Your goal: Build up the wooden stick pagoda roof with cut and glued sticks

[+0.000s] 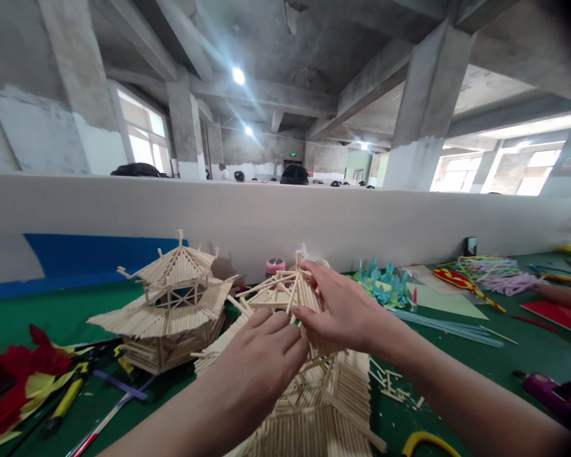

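A pavilion model built of thin wooden sticks [314, 425] stands in front of me, its pointed top roof only partly covered. My right hand [345, 308] grips that roof, with the fingertips near the peak and the thumb lower on the slope. Close below it, my left hand [271, 352] is closed at the roof's near edge; its fingertips are turned away, so what they pinch is hidden. To the left, a second stick pavilion [164, 301] with a fully covered roof rests on the table, apart from both hands.
Stick offcuts [393, 384] lie right of the model. Around are a yellow-handled cutter [69, 397], red paper [9, 381], teal folded-paper pieces [383, 282], glue sticks [450, 327] and a purple tool [554, 393]. A white partition [361, 222] runs behind. Another person's hand [564, 295] shows at far right.
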`<state>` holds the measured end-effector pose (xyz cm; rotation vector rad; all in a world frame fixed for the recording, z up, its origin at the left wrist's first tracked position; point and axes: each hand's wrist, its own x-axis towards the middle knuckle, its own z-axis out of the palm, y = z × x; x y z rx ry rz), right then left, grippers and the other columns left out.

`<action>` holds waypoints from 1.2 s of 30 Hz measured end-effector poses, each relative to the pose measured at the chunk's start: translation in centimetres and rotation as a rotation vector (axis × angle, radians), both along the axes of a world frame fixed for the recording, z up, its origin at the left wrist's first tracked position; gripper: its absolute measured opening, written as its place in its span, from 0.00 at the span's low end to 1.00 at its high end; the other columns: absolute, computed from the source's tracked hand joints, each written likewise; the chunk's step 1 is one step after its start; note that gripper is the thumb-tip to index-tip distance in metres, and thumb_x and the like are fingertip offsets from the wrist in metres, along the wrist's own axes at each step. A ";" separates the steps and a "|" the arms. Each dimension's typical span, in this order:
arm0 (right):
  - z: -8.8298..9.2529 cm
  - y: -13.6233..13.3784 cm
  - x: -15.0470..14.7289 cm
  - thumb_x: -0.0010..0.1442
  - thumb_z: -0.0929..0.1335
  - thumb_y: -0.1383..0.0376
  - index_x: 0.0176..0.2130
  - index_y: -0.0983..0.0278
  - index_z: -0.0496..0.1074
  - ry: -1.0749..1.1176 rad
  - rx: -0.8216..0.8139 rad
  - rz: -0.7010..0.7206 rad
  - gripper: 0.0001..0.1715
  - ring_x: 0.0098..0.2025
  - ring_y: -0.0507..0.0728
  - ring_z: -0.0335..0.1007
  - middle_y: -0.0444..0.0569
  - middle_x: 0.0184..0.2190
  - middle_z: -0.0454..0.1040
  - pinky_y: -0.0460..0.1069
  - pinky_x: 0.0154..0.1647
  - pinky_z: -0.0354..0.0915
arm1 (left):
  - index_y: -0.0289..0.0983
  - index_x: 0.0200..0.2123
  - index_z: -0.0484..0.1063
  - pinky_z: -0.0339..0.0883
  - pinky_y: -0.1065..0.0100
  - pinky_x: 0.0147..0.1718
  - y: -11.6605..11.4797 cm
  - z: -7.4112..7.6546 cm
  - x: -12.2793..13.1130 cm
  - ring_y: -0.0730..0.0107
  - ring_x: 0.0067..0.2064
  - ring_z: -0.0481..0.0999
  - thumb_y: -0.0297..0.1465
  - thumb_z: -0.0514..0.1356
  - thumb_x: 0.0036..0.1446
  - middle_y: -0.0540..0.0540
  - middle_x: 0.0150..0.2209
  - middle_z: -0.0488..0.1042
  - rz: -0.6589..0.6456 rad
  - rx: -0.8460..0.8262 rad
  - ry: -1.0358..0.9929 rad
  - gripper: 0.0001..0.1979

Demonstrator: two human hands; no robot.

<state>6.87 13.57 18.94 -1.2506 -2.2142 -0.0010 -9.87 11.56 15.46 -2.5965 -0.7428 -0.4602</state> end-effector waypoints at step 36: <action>-0.2 1.4 -0.8 0.53 0.59 0.62 0.35 0.61 0.59 0.074 0.006 -0.166 0.07 0.24 0.53 0.63 0.45 0.25 0.71 0.47 0.22 0.50 | 0.37 0.33 0.63 0.51 0.65 0.39 0.2 -0.4 -0.2 0.68 0.33 0.59 0.20 0.53 0.48 0.51 0.29 0.66 -0.014 0.041 -0.023 0.08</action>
